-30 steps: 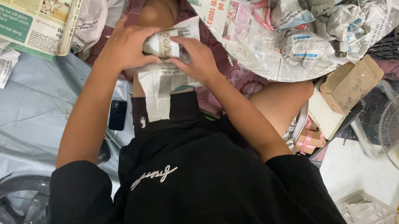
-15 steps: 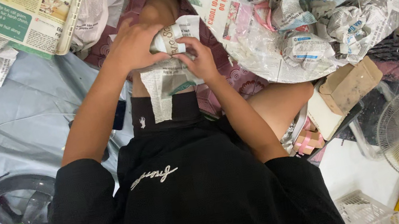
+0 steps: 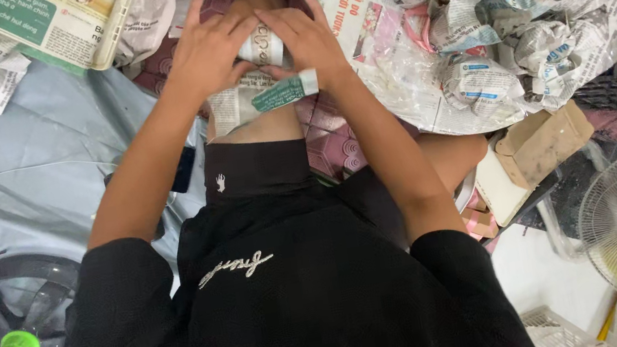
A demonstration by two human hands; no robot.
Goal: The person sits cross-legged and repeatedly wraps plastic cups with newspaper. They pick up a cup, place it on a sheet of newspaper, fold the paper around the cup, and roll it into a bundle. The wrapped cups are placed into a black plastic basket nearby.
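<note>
Left hand [image 3: 211, 53] and right hand [image 3: 308, 37] — both grasping a small jar [image 3: 261, 46] — fold a newspaper sheet [image 3: 259, 95] around it, over the knee.

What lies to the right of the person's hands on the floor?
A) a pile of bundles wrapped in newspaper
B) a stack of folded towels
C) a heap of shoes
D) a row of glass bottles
A: a pile of bundles wrapped in newspaper lies right of the right hand, which with the left hand wraps a small object in a newspaper sheet.

We are reaching both arms forward. Our left hand [image 3: 210, 49] and right hand [image 3: 308, 37] are curling inward, fingertips meeting.
</note>
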